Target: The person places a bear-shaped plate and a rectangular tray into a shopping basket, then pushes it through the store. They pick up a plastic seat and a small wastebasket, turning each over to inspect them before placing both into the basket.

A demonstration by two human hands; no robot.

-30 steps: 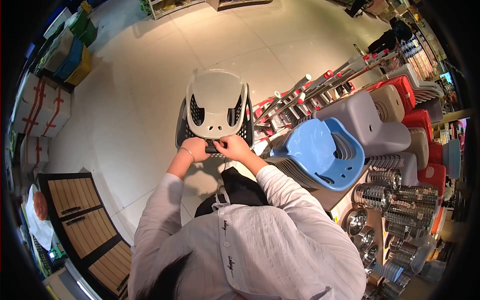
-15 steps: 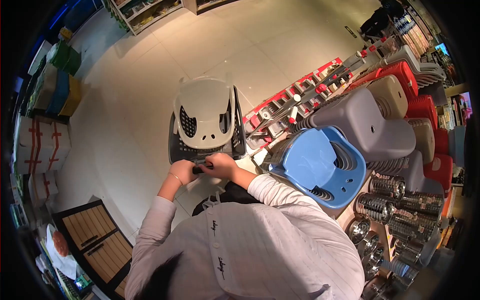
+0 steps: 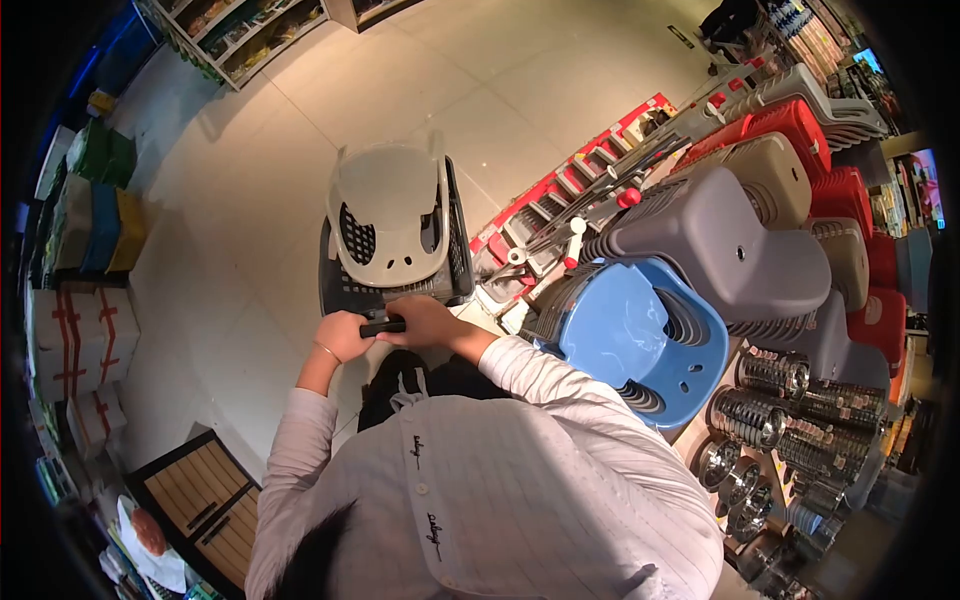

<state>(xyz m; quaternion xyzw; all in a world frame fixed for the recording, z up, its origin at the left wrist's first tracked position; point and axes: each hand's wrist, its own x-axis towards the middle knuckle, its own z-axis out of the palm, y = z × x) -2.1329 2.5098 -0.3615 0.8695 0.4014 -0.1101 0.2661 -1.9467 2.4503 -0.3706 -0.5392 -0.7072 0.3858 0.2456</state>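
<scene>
A dark grey shopping basket [image 3: 462, 265] with holes in its sides stands on the floor in front of me. In it sits a beige plastic chair seat [image 3: 390, 205] with cut-outs and small holes. Both my hands are closed around a black handle [image 3: 382, 327] on the near side of the basket. My left hand [image 3: 342, 336] grips its left end. My right hand [image 3: 418, 320] wraps over its right end, close beside the left. Part of the handle is hidden under my fingers.
To the right are stacked blue chairs [image 3: 640, 340], grey chairs [image 3: 735, 250] and red ones, with metal bowls [image 3: 748, 415] nearer. A red-edged rack [image 3: 570, 180] with poles runs beyond. White boxes [image 3: 80, 340] and a wooden cabinet [image 3: 195, 505] stand left; shelves [image 3: 240, 40] are at the back.
The basket, the beige seat and both hands have shifted a little left and up in view. The surroundings have shifted too. Both hands keep their grip on the handle.
</scene>
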